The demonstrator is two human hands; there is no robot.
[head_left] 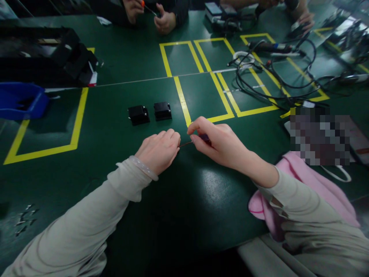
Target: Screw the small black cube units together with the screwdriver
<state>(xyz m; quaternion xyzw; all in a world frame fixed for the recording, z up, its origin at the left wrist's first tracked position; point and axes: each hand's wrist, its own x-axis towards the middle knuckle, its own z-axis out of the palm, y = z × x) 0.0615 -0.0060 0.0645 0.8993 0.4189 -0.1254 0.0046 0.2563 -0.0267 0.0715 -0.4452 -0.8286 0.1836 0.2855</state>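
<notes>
My left hand (161,148) is closed, its back towards me, and whatever its fingers grip is hidden beneath them. Beside it, my right hand (221,142) is wrapped round a screwdriver (205,137) with a dark purplish handle. The thin shaft runs left from the right fingertips to the edge of my left hand, where its tip is out of sight. Just beyond my left hand, two small black boxes (138,114) with shiny metal bits at their sides lie apart on the green table (187,215).
Several small screws (24,219) lie at the near left. A blue bin (23,100) and a black tray (43,57) stand at the far left. Black cables (276,90) sprawl at the right, beyond a pink cloth (311,184). A co-worker's hands (165,21) work across the table.
</notes>
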